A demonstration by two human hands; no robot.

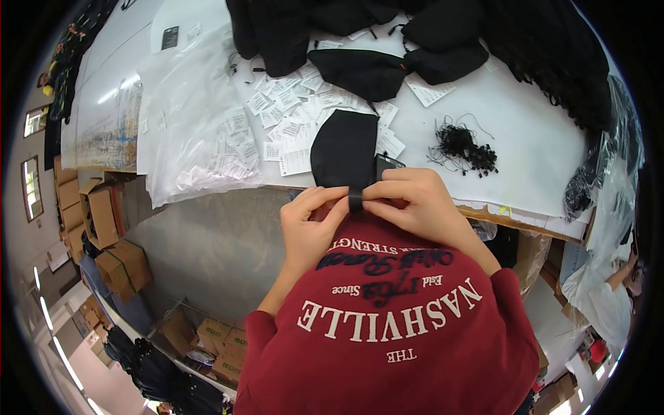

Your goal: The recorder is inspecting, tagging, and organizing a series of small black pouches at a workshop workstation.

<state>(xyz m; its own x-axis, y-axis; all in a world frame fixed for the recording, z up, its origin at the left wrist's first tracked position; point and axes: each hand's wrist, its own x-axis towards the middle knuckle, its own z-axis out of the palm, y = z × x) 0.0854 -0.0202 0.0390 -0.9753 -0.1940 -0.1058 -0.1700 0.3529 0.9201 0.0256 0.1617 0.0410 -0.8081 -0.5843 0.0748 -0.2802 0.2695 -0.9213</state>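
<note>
Head feed, left to right. Far left, below desk [532, 183] level, I've got cardboard boxes [124, 268]. Next, a clear plastic bag [190, 131] on the desk, white tags showing through it. Then loose white tags [290, 121], spread out.

Left grip [310, 220]: fingertips pinched on a narrow black strap [355, 200]. Black fabric piece [344, 149] lies on the desk just ahead, lower end at the strap, over the front edge; I can't tell if the two are joined. More black pieces [363, 72] behind it. Right grip [418, 200]: pinched on the same strap, opposite side. Small dark flat item [389, 163] just beyond that grip, partly hidden.

Further right, a tangle of black cords [463, 149], then a dark fabric heap [553, 62], clear plastic wrap [622, 149] at the end.
</note>
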